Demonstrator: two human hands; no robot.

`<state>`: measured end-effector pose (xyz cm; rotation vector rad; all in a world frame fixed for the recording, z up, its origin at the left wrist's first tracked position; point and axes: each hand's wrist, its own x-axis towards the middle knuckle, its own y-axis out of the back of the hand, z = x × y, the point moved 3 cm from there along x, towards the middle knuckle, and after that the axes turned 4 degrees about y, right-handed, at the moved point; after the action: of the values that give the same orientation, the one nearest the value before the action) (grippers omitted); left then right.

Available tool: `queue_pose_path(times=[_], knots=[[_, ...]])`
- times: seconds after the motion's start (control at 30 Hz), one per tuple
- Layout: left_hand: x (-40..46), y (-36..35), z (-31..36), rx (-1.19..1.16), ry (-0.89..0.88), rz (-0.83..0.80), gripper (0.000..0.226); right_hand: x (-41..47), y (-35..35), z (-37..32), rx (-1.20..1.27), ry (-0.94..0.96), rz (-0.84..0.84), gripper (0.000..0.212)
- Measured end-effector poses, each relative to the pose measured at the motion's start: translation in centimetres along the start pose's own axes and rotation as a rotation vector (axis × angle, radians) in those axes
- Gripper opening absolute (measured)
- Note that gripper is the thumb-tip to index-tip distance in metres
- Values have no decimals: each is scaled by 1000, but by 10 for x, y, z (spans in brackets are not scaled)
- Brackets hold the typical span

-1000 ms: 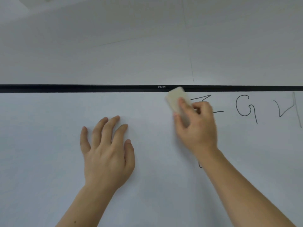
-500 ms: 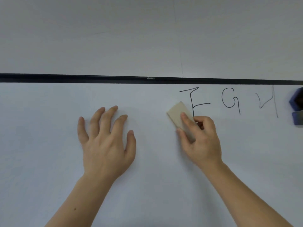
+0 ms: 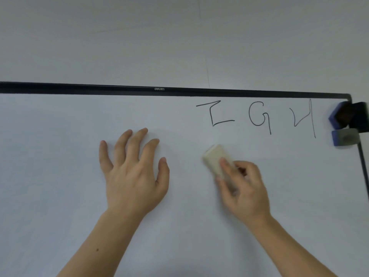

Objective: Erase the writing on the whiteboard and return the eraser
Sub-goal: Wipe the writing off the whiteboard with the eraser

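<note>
Since the earlier frame the right hand (image 3: 244, 186) has drawn the eraser (image 3: 216, 159) down, below the writing (image 3: 257, 116). Its fingers pinch the eraser, long axis slanting toward upper left; the strokes lie above it, toward upper right. The left hand (image 3: 133, 172) rests spread flat on the whiteboard (image 3: 60, 156).

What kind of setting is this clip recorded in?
Probably an office or classroom, though little shows: a black-framed whiteboard with handwritten marks, blue erasers at its right edge, and a plain pale wall beyond.
</note>
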<state>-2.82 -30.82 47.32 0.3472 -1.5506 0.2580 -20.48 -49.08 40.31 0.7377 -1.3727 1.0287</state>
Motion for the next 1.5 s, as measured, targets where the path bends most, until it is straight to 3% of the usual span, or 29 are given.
queue_pose_path(times=[0.13, 0.4, 0.67, 0.8, 1.0, 1.07, 1.27, 1.4, 1.5], knots=[[-1, -6, 7, 0, 1, 2, 43, 9, 6, 33, -5, -265, 85, 48], [-11, -23, 43, -21, -41, 6, 40, -30, -5, -10, 94, -81, 3, 46], [-28, -38, 67, 7, -96, -10, 38, -47, 19, 46, 35, -289, 82, 46], [-7, -39, 73, 15, -89, 5, 40, 4, -2, 30, 59, -206, 101, 44], [48, -37, 75, 7, -51, 85, 42, 92, -28, 5, 147, 138, 8, 44], [69, -36, 77, 3, -61, 112, 42, 114, -28, 23, 111, 136, 31, 44], [128, -36, 70, 55, -67, 119, 43, 136, -18, 68, 41, -166, 130, 46], [152, -36, 58, 5, 64, 38, 61, 129, -35, 8, 103, 1, 92, 47], [151, -36, 56, 14, 46, 35, 64, 125, -41, -18, 132, 109, 42, 45]])
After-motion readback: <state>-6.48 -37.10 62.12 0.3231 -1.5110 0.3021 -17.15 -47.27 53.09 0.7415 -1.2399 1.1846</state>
